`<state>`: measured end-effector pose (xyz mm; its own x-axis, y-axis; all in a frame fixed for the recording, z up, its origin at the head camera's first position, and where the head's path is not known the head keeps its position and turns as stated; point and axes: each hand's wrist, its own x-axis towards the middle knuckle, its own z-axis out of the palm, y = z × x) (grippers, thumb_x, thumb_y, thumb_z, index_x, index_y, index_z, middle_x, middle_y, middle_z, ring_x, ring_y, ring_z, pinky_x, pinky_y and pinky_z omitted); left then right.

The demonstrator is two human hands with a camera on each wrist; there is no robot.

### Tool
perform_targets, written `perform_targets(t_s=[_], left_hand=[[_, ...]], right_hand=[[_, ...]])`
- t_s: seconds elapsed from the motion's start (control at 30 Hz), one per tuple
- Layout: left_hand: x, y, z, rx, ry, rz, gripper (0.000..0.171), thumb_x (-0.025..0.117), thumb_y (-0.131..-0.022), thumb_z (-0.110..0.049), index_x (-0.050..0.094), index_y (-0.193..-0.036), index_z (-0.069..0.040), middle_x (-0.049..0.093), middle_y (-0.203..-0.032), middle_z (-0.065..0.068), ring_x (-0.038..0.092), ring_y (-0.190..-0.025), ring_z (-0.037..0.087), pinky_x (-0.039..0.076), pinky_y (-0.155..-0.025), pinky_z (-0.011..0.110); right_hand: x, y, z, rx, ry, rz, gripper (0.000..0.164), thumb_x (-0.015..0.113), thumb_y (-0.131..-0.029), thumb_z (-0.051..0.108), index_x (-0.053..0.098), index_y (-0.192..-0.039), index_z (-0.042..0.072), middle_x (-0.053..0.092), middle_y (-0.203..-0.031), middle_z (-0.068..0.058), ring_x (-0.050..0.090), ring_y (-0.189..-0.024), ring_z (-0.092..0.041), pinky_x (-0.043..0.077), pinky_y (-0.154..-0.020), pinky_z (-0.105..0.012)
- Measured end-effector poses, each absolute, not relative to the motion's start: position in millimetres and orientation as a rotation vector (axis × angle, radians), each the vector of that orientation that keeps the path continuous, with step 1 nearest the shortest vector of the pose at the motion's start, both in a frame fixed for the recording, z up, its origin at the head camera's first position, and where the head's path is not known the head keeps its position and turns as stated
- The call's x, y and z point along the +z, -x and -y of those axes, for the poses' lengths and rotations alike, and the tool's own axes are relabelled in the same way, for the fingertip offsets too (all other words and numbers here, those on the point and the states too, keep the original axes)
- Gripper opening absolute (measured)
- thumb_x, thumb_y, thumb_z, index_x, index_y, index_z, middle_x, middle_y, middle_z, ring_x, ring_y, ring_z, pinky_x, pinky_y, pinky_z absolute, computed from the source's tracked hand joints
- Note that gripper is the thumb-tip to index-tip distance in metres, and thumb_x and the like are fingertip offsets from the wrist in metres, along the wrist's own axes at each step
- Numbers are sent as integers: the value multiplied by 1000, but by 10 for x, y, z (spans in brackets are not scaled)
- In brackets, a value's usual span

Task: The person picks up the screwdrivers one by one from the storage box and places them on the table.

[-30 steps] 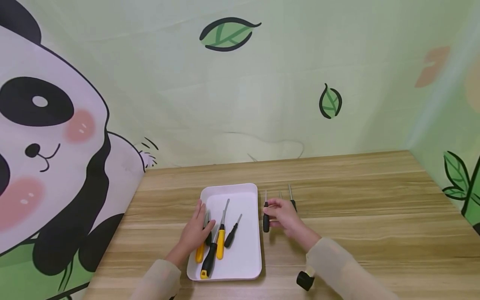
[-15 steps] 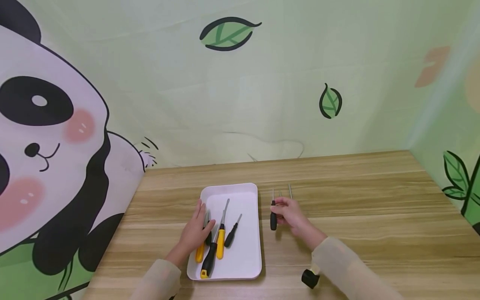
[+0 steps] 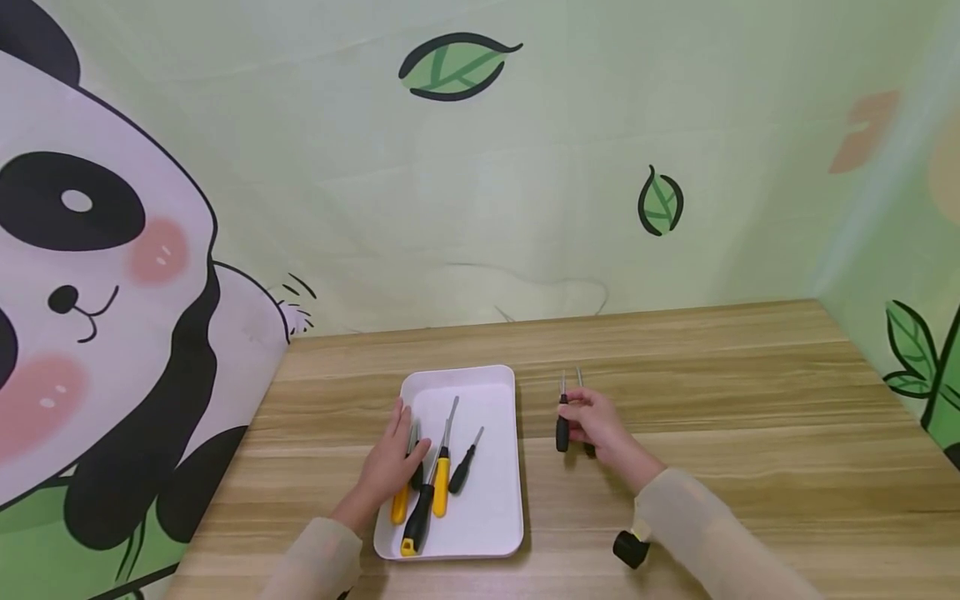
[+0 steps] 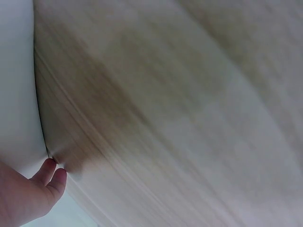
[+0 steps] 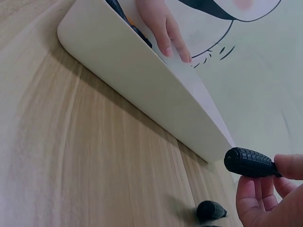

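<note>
My right hand (image 3: 596, 421) pinches a small black-handled screwdriver (image 3: 562, 425) between thumb and fingers, its shaft pointing away, right of the white tray (image 3: 502, 533). In the right wrist view, its ribbed handle (image 5: 250, 162) is raised above the table. Another black handle (image 5: 210, 211) lies below it; a further screwdriver's handle (image 3: 590, 450) shows partly behind my hand in the head view. My left hand (image 3: 390, 467) rests at the tray's left rim, fingers straight, thumb over the inside. In the left wrist view, fingertips (image 4: 57, 177) touch down beside the tray's outer wall.
Inside the tray lie several screwdrivers: a yellow-handled one (image 3: 441, 487), a black one with a yellow end (image 3: 418, 517), a small black one (image 3: 461, 473) and others partly under my left hand. A wood-grain table (image 3: 720, 375) runs back to a panda-printed wall cloth (image 3: 337, 208).
My right hand has moved right and slightly back with the screwdriver, away from the tray and over the screwdrivers on the table. My left hand and the tray have stayed put.
</note>
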<state>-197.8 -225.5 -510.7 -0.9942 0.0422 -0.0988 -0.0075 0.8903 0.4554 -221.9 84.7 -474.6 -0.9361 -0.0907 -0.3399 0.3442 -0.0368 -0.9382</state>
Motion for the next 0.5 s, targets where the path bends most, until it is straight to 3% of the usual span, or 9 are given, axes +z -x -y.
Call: perform_targets(t_s=[0.5], left_hand=[[-5113,1984,2250,706,-11,-2950,73,50,-88,-39,14,-144,-7,0,-152,7,22,-136,31,27,-106,48]], right_hand=[[-4749,2277,-989,-2058,-318,-1939,38,50,-86,1,40,-121,-10,55,-80,2,53,-63,-7,49,-58,-21]])
